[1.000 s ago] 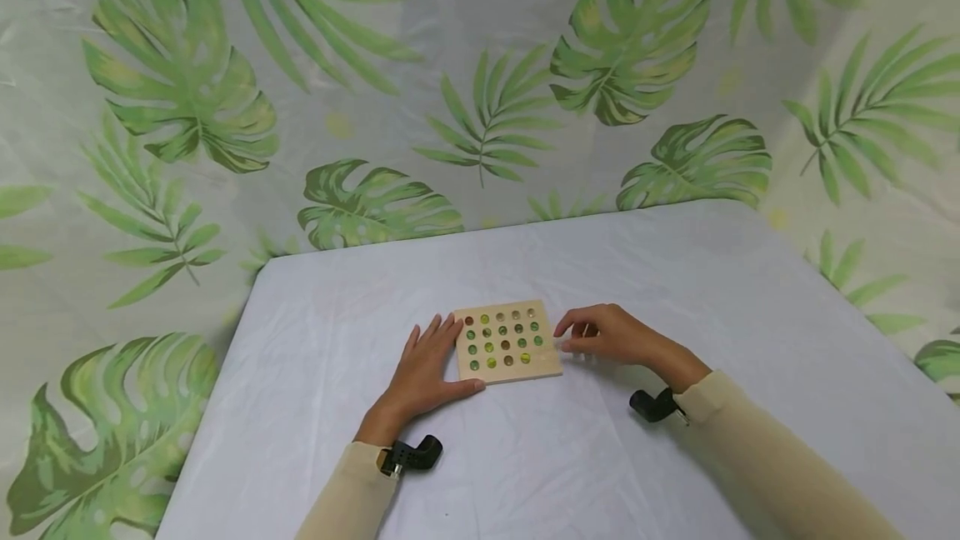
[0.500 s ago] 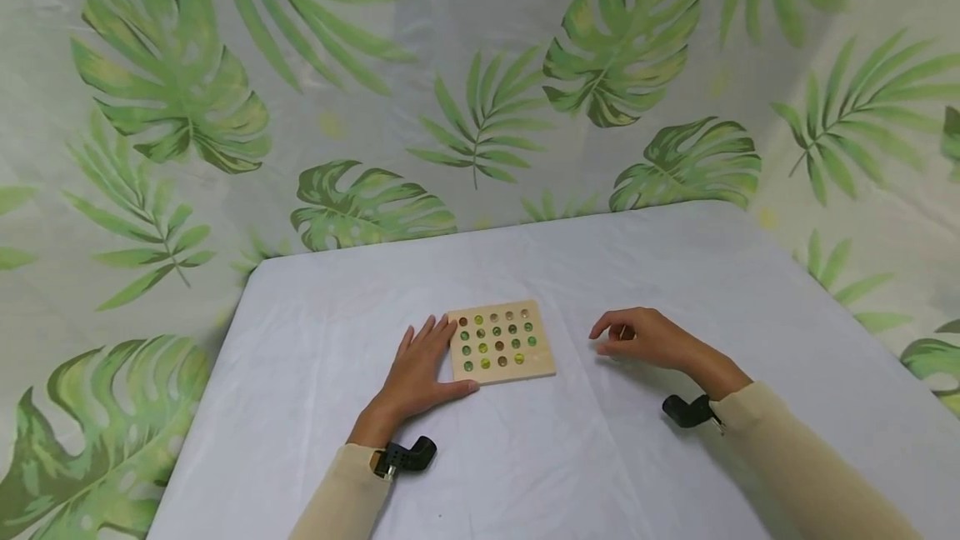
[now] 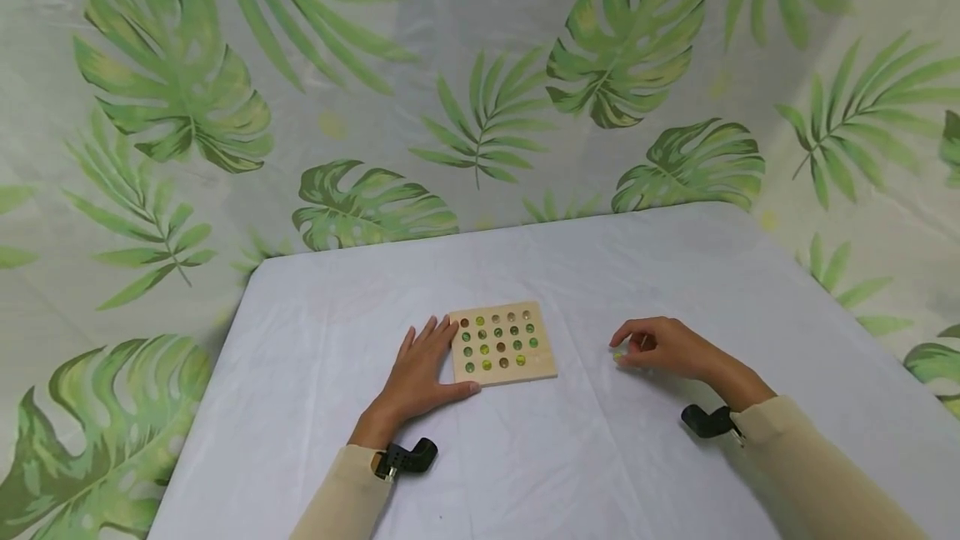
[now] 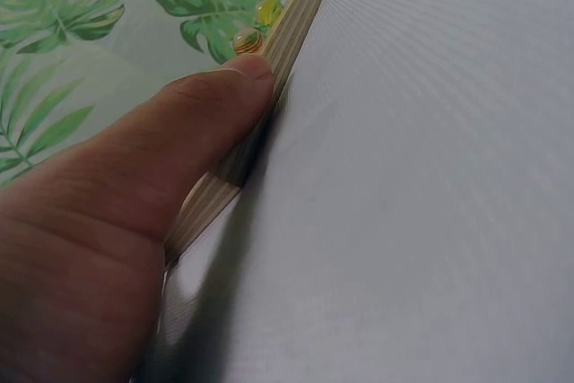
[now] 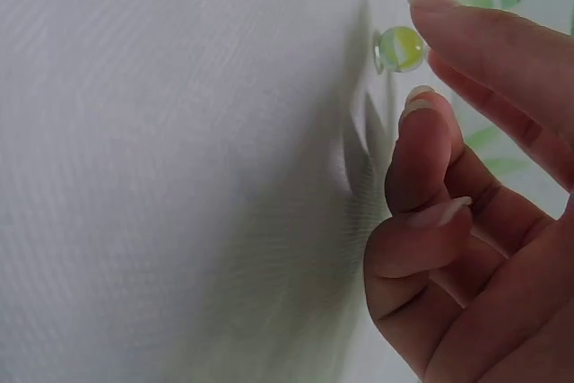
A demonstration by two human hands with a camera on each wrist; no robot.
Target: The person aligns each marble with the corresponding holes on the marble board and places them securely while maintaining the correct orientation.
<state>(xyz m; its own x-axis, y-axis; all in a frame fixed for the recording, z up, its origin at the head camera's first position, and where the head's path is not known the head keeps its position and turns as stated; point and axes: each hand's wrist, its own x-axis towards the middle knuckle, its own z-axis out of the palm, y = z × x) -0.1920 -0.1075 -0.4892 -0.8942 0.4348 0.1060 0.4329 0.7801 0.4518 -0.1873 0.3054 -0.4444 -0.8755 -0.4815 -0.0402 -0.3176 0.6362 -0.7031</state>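
Observation:
A pale wooden board (image 3: 551, 365) with rows of coloured glass marbles lies flat on the white cloth. My left hand (image 3: 416, 377) rests along its left side, fingers spread, thumb on the near left corner. In the left wrist view the thumb (image 4: 197, 114) presses on the board's edge. My right hand (image 3: 663, 348) is right of the board, low over the cloth. Between its thumb and index fingertips sits a clear marble (image 5: 404, 48) with a yellow-green swirl. The other right fingers (image 5: 421, 154) are curled in below it.
White cloth covers the table (image 3: 540, 473). Behind it hangs a leaf-print backdrop (image 3: 375, 107), which also covers the right side. In the board, the marbles are green, yellow, brown and clear, and the near row's right end holds none. Each wrist carries a small black camera (image 3: 412, 457).
My right hand has moved right, away from the board's right edge, and a marble now shows at its fingertips. The left hand and the board stay in place.

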